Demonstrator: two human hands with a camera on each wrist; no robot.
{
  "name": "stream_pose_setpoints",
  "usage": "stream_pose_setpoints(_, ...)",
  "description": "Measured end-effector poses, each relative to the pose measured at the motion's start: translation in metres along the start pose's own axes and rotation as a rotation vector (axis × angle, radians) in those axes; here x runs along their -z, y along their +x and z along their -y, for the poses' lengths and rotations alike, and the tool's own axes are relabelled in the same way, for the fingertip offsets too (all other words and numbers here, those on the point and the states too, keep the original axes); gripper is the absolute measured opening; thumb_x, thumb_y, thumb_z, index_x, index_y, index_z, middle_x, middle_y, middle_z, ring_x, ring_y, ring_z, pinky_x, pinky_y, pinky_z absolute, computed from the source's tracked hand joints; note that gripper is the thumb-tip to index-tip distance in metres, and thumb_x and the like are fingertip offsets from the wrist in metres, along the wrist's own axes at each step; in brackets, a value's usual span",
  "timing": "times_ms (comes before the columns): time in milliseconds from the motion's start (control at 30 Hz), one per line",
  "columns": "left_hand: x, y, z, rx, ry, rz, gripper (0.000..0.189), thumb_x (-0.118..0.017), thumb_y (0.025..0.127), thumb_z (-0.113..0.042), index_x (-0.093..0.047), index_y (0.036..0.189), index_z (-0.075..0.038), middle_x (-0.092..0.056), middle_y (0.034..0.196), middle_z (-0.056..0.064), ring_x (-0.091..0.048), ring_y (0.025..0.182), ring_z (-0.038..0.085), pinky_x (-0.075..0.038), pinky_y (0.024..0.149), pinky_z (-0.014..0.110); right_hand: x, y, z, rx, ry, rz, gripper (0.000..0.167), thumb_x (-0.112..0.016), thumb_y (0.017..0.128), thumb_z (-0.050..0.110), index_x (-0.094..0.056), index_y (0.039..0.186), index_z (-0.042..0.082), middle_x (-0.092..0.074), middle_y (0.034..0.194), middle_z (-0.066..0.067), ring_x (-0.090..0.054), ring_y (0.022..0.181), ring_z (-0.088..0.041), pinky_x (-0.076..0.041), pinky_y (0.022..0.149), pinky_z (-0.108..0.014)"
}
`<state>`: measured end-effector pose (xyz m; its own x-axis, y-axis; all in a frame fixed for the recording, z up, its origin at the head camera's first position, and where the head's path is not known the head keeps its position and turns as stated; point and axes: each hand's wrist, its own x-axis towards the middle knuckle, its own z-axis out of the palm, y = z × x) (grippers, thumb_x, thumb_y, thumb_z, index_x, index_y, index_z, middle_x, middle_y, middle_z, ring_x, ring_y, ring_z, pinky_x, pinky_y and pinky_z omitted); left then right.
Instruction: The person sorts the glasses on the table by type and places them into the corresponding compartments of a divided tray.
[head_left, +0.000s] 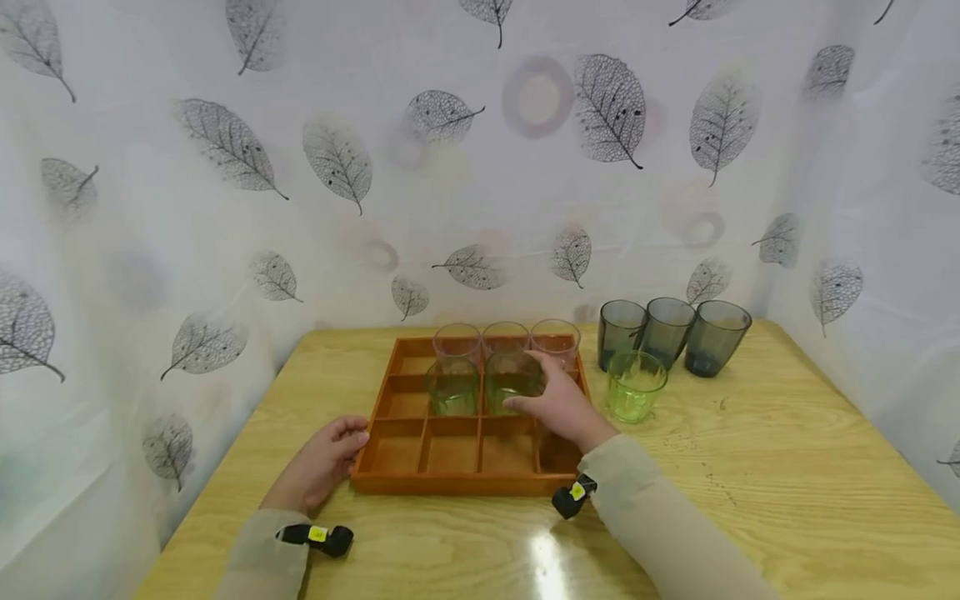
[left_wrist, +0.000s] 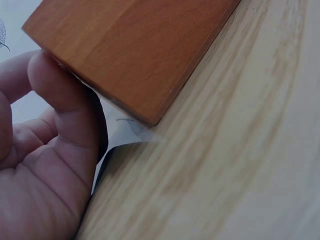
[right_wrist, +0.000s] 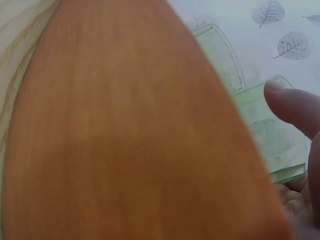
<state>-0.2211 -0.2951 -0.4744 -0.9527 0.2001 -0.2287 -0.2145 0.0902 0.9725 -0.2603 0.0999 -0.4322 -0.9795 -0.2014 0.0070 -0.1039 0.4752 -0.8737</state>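
Note:
A brown wooden tray (head_left: 465, 483) divided into compartments lies on the table. My right hand (head_left: 562, 404) grips a green glass (head_left: 512, 379) at the tray's middle row, with the thumb on its near side. Immediately left of it, another green glass (head_left: 453, 392) stands in the same row. Three clear pinkish glasses (head_left: 555, 342) are lined up in the back row. My left hand (head_left: 322, 458) rests against the tray's left side; in the left wrist view its bent fingers (left_wrist: 60, 82) touch the wooden wall. In the right wrist view, the tray's wall hides part of the green glasses.
To the right of the tray, a brighter green glass (head_left: 636, 387) stands on the wooden table (head_left: 795, 467). Behind it are three dark grey glasses (head_left: 716, 337), close together. A white leaf-patterned cloth (head_left: 480, 192) hangs behind the table and along both sides.

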Motion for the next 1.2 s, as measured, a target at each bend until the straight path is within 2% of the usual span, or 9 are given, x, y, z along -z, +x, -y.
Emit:
stream_pose_setpoints(200, -0.001, 0.001, 0.001, -0.005, -0.003, -0.006, 0.033, -0.052, 0.108, -0.015, -0.041, 0.133, 0.002, -0.053, 0.104, 0.004, -0.049, 0.076, 0.013, -0.046, 0.065, 0.025, -0.001, 0.000, -0.001, 0.013, 0.012, 0.031, 0.094, -0.083, 0.086, 0.034, -0.028, 0.160, 0.022, -0.027, 0.163, -0.011, -0.034, 0.143, -0.041, -0.034, 0.108, -0.062)
stream_pose_setpoints(467, -0.001, -0.001, 0.001, -0.013, -0.003, -0.002, 0.034, -0.052, 0.108, -0.016, -0.041, 0.133, 0.003, -0.053, 0.104, 0.005, -0.050, 0.075, 0.013, -0.047, 0.065, 0.025, 0.000, 0.000, -0.004, 0.038, 0.029, 0.045, 0.091, -0.082, 0.087, 0.034, -0.029, 0.160, 0.020, -0.027, 0.163, -0.009, -0.036, 0.142, -0.039, -0.036, 0.108, -0.059)
stream_pose_setpoints(933, -0.001, -0.001, 0.002, -0.014, -0.023, 0.006, 0.032, -0.052, 0.107, -0.015, -0.041, 0.132, 0.002, -0.054, 0.104, 0.005, -0.051, 0.076, 0.013, -0.046, 0.065, 0.025, 0.002, -0.003, -0.005, 0.069, 0.156, 0.044, 0.086, -0.079, 0.090, 0.029, -0.030, 0.159, 0.016, -0.031, 0.161, -0.008, -0.035, 0.143, -0.038, -0.034, 0.112, -0.053)
stream_pose_setpoints(1200, -0.002, -0.002, 0.001, -0.017, -0.021, 0.010, 0.032, -0.052, 0.108, -0.016, -0.041, 0.132, 0.002, -0.055, 0.104, 0.005, -0.051, 0.076, 0.013, -0.046, 0.065, 0.025, 0.009, -0.003, 0.000, 0.109, 0.236, 0.009, 0.096, -0.081, 0.086, 0.044, -0.028, 0.159, 0.013, -0.039, 0.157, -0.008, -0.037, 0.143, -0.033, -0.032, 0.114, -0.050)
